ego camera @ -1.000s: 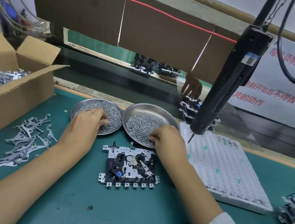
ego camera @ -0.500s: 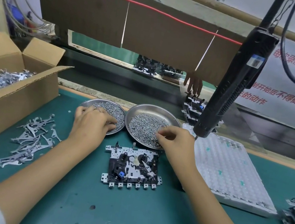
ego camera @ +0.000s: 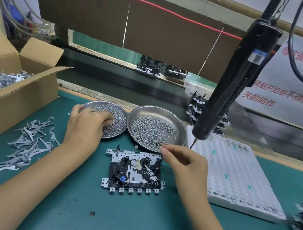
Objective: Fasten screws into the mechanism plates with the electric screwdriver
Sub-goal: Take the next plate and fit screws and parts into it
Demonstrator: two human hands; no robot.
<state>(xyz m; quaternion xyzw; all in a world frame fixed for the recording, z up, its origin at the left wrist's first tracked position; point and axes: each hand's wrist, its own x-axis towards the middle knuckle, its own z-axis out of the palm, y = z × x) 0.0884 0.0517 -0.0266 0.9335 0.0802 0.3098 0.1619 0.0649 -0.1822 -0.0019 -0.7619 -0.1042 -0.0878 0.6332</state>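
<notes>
Mechanism plate (ego camera: 134, 172) lies flat on the green surface (ego camera: 128, 221) near its middle, just in front of two steel dishes: left dish (ego camera: 120, 117) and right dish (ego camera: 177, 123), both w/ heaps of tiny screws (ego camera: 150, 129). Electric screwdriver (ego camera: 232, 84) hangs from above over the back-right part of the surface, bit pointing down just above the white tray (ego camera: 236, 175), untouched by either hand

Left hand (ego camera: 85, 123) reaches into the left dish, fingers curled down among the screws; cannot tell if it has one. Right hand (ego camera: 183, 160) is at the front rim of the right dish, thumb & forefinger pressed together in a pinch, prob on a screw, too small to confirm

Handling, as a guess: screws are v. light, hard, smooth, apt to slip or roll, so fingertip pinch by the head, one at a time, shank down. Plate looks stiff sheet metal w/ black plastic parts, thin levers & a small blue piece on top; light enough to skate on the surface under driver pressure. Best held by the bare metal edges or the tabbed front edge, not the delicate bits. Driver looks heavier but hung, so grip round the barrel mid-body & pull straight down

Cardboard box (ego camera: 9, 95) at left edge, loose metal levers (ego camera: 25, 144) in front of it
</notes>
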